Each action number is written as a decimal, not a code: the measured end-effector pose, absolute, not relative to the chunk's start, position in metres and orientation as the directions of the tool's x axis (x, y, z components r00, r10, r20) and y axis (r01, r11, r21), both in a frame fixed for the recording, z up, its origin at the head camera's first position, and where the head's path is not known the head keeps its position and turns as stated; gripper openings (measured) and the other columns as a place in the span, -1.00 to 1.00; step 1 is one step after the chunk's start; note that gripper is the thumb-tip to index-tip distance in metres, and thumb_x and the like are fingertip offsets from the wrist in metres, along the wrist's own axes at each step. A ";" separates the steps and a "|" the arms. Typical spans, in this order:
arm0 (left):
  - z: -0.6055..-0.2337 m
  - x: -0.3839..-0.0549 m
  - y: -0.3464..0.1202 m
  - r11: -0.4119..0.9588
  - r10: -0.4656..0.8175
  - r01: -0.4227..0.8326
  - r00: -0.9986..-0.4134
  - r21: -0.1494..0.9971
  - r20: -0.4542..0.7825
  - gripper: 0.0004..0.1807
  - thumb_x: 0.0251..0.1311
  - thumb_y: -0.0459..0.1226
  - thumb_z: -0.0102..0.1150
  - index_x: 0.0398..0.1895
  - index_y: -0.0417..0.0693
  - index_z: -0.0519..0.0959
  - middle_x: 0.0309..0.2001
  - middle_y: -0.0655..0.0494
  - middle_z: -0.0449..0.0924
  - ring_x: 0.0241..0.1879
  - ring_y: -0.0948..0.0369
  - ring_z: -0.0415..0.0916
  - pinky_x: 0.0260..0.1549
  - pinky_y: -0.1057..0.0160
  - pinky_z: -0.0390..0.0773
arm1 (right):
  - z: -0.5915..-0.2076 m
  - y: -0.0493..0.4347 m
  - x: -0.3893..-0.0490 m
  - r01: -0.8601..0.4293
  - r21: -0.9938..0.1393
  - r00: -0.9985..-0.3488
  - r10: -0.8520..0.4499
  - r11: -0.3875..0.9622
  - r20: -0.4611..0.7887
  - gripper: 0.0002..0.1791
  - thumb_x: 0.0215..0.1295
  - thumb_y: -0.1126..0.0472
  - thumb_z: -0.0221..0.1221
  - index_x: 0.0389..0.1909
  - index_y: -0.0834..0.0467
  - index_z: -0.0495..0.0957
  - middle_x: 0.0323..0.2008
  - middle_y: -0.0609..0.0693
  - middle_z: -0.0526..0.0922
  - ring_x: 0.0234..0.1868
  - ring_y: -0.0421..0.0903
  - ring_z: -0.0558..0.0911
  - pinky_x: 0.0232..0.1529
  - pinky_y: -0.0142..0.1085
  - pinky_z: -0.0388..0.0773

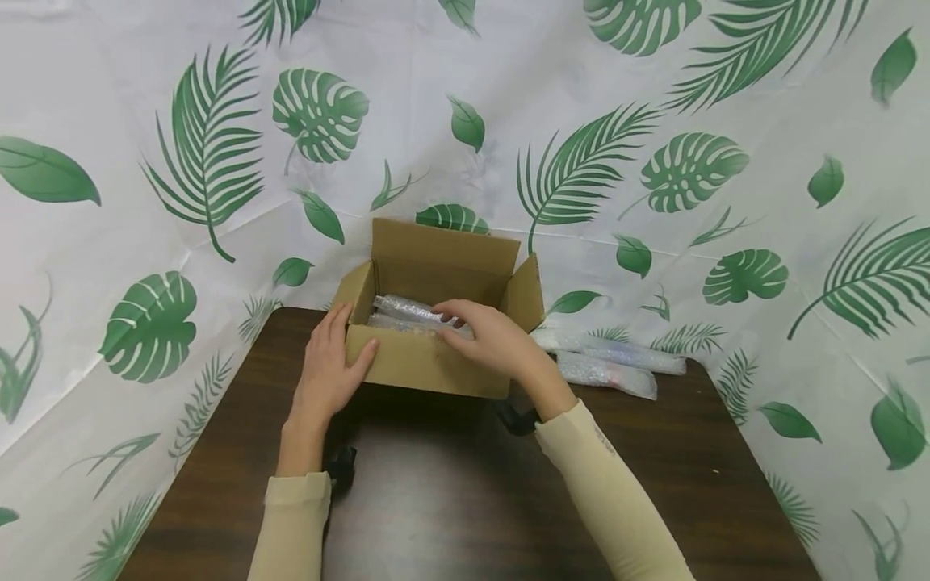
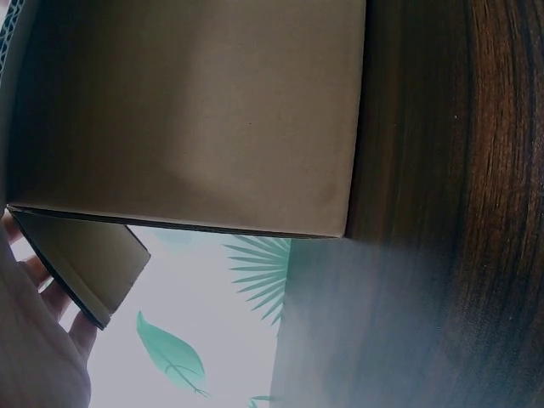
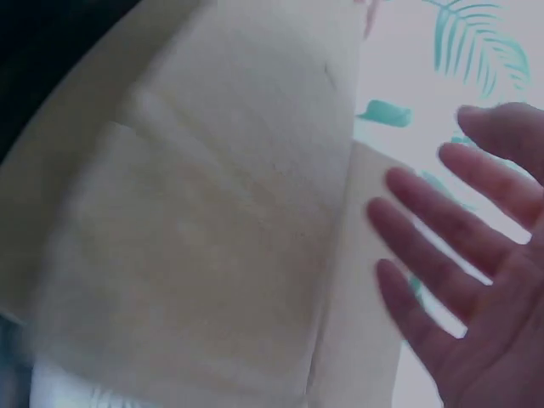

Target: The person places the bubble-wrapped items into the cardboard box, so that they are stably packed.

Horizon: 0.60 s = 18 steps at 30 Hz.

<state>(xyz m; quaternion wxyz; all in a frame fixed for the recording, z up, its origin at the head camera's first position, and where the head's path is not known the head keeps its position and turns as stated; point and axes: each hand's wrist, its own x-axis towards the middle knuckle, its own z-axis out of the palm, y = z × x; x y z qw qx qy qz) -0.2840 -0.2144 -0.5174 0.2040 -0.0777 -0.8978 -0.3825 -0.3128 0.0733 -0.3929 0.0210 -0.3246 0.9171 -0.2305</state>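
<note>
In the head view a cardboard box stands on the table with its top flaps up. Bubble-wrapped items lie inside it. My left hand holds the box's left front corner, thumb at the front edge and fingers along the outside of the left flap. The left wrist view shows those fingers behind a flap. Over the front edge, my right hand reaches above the box opening. Its fingers are spread and hold nothing in the right wrist view. Whether its fingertips touch the wrapped items is unclear.
More bubble-wrapped items lie on the dark wooden table, right of the box. A white cloth with green leaves hangs behind the table. The box's back flap leans up near it.
</note>
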 end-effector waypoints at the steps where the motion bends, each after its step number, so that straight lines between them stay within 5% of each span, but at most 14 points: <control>1: -0.518 -0.284 -0.214 0.693 -0.018 0.295 -0.905 0.658 0.425 -0.13 0.52 0.08 0.14 0.71 -0.12 0.12 0.66 -0.24 0.13 0.63 -0.27 0.09 0.54 -0.41 0.10 | -0.393 0.078 -0.305 -0.593 -0.444 -0.788 -0.598 0.672 0.146 -0.56 0.64 -0.03 0.17 0.43 -0.06 0.55 0.27 -0.10 0.69 0.20 -0.10 0.69 0.26 -0.05 0.67; 8: -0.519 -0.285 -0.213 0.693 -0.023 0.290 -0.906 0.660 0.423 -0.13 0.50 0.07 0.17 0.69 -0.12 0.13 0.66 -0.24 0.14 0.63 -0.26 0.09 0.54 -0.40 0.11 | -0.407 0.114 -0.254 -0.643 -0.455 -0.766 -0.530 0.616 0.364 -0.65 0.64 0.00 0.19 0.30 -0.04 0.66 0.09 -0.19 0.76 0.00 -0.25 0.71 0.06 -0.11 0.73; 18: -0.520 -0.287 -0.214 0.693 -0.014 0.307 -0.899 0.652 0.438 -0.13 0.51 0.06 0.15 0.69 -0.15 0.14 0.65 -0.27 0.14 0.61 -0.30 0.10 0.51 -0.45 0.12 | -0.461 0.184 -0.232 -0.508 -0.551 -0.858 -0.338 0.662 0.386 -0.76 0.63 -0.02 0.20 0.09 -0.06 0.76 -0.01 -0.21 0.81 0.01 -0.23 0.76 0.07 -0.07 0.71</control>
